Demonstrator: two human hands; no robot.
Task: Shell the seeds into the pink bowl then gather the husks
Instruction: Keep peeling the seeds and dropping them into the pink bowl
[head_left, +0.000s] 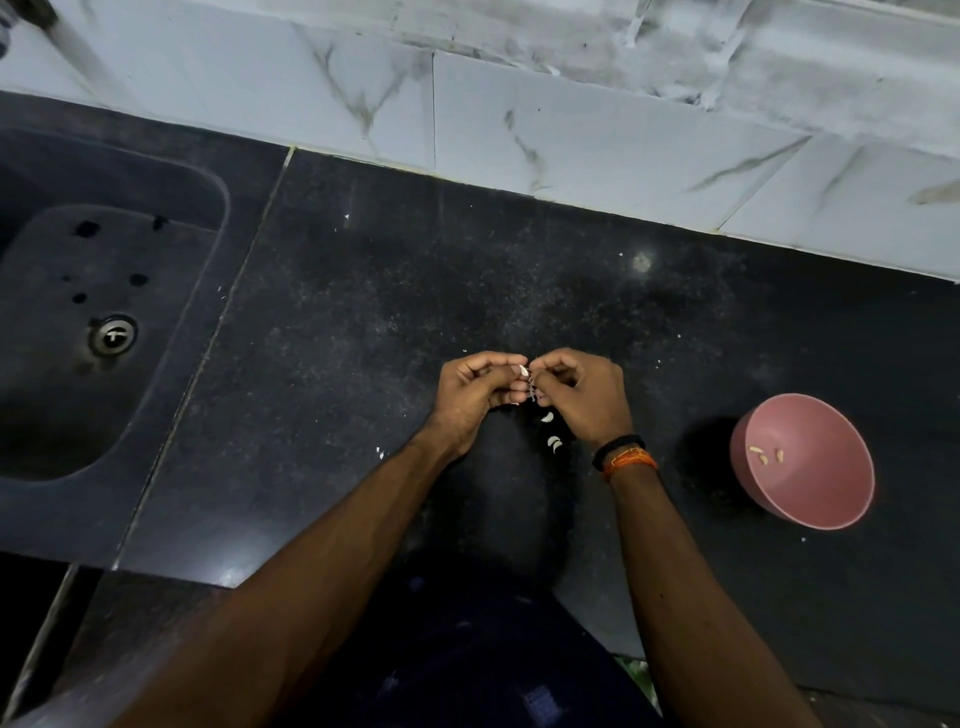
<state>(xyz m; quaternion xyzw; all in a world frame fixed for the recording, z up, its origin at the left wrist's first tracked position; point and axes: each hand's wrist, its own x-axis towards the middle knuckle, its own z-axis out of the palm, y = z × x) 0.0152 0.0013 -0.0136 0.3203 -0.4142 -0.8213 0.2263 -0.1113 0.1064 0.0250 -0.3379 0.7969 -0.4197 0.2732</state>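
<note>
My left hand (475, 397) and right hand (584, 397) meet fingertip to fingertip above the counter (363, 312), both pinching one seed (525, 372) between them — prying its shell, I'd judge. Pale husks (551, 434) lie just below my right hand. The bowl (802, 460) sits off to my right, nearer that hand, a few kernels (763, 455) inside. No writing anywhere.

One pink bowl (810, 499), three kernels (763, 455) inside, two hands (530, 395), three husks (551, 434)
</note>
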